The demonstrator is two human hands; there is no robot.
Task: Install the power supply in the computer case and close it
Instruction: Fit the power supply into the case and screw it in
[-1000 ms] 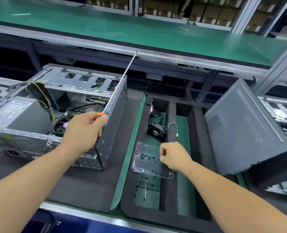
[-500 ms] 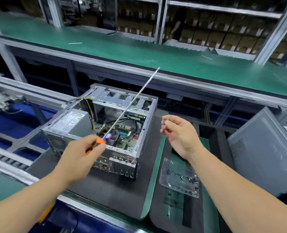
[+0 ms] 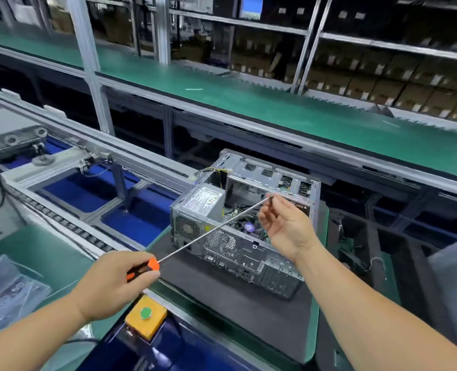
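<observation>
Left hand (image 3: 112,279): fist wrapped around the orange-and-black handle of a long screwdriver (image 3: 208,232).
Right hand (image 3: 286,223): fingertips pinch the shaft's far tip, apparently seating a screw there, though none shows.
Shaft axis: rises from the handle up and rightward.
Power supply (image 3: 203,202): beyond the shaft, seated in the rear corner of the open computer case (image 3: 248,253).
</observation>
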